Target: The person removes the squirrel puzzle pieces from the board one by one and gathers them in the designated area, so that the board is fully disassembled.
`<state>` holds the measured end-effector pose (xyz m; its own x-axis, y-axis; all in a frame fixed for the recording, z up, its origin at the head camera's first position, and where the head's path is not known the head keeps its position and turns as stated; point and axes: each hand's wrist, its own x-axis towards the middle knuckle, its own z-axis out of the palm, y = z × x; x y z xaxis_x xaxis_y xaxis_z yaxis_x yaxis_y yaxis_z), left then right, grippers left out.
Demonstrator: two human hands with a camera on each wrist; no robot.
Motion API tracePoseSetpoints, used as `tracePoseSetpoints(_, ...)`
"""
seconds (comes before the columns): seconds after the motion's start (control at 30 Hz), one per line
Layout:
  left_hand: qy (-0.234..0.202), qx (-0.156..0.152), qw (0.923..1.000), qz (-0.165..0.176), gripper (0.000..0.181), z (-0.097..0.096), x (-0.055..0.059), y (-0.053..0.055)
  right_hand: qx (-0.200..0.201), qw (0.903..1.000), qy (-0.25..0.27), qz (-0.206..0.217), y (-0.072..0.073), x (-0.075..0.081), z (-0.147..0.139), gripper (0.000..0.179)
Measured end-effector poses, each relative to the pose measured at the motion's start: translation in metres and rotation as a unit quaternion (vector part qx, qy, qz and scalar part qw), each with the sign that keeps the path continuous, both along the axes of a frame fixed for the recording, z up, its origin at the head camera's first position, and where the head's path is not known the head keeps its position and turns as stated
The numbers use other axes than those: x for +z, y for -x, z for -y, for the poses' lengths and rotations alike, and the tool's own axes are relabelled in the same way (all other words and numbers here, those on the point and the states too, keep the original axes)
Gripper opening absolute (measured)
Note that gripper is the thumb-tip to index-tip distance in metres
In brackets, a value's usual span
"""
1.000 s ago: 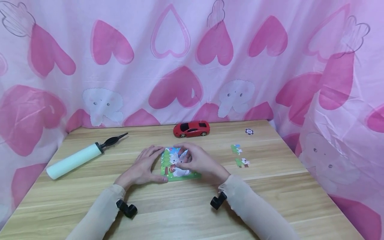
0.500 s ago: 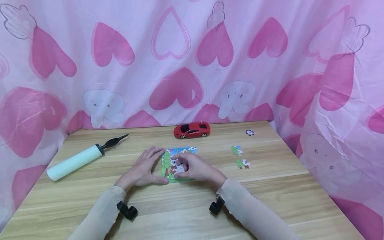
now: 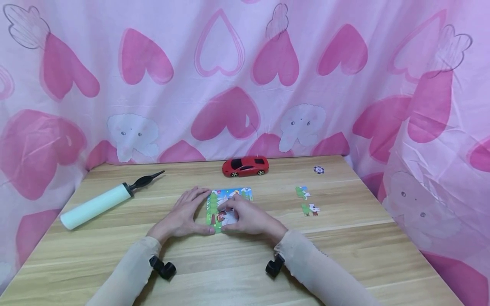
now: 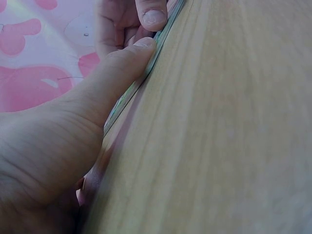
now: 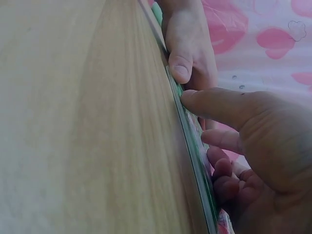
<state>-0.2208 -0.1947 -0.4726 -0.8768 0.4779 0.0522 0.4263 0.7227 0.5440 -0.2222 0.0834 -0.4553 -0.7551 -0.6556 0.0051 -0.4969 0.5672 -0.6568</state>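
Note:
A jigsaw puzzle (image 3: 215, 204) with a cartoon animal scene lies flat on the table in the head view, partly covered by both hands. My left hand (image 3: 183, 214) rests along its left side, fingers at the upper corner and thumb at the lower one. Over the lower right part is my right hand (image 3: 250, 216), its thumb and index finger spread on the picture. In the right wrist view the right thumb (image 5: 209, 103) touches the puzzle near its edge, with no piece showing between thumb and index finger. Two loose puzzle pieces (image 3: 302, 192) lie to the right.
A red toy car (image 3: 246, 166) stands at the back of the wooden table (image 3: 229, 272). A pale green hand pump (image 3: 95, 207) with a black nozzle lies at the left. At the back right is a small round chip (image 3: 319, 170). Pink heart-patterned cloth (image 3: 226, 114) hangs behind.
My right hand has moved left and down across the puzzle, from its upper right area toward the lower middle. My left hand has stayed at the left side.

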Motion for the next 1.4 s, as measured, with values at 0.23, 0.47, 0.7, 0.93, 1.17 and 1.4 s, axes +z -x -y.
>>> tracePoseSetpoints(0.23, 0.000, -0.001, 1.0000, 0.001, 0.127, -0.0007, 0.0001, 0.0001, 0.001, 0.9998, -0.020, 0.003, -0.0011, 0.0011, 0.0006, 0.056)
tracePoseSetpoints(0.47, -0.008, 0.000, 1.0000, 0.004, 0.127, -0.0001, 0.0009, -0.0005, -0.005, 0.9997, -0.023, 0.009, -0.0006, 0.0009, 0.0021, 0.055)
tracePoseSetpoints(0.7, -0.009, 0.000, 1.0000, 0.001, 0.126, 0.0004, 0.0003, -0.0010, -0.002, 1.0000, -0.003, 0.003, -0.0009, -0.0012, 0.0037, 0.055)
tracePoseSetpoints(0.93, -0.011, -0.001, 0.9999, 0.000, 0.125, 0.0004, -0.0001, -0.0003, -0.008, 0.9995, 0.028, 0.015, -0.0019, -0.0019, 0.0060, 0.053)
tracePoseSetpoints(1.17, -0.013, -0.002, 0.9999, 0.001, 0.126, 0.0005, -0.0001, 0.0002, -0.014, 0.9990, 0.034, 0.026, -0.0029, -0.0016, 0.0062, 0.055)
tracePoseSetpoints(1.4, -0.013, -0.001, 0.9999, 0.004, 0.127, 0.0007, 0.0000, 0.0003, -0.018, 0.9990, 0.033, 0.026, -0.0036, -0.0028, 0.0061, 0.055)
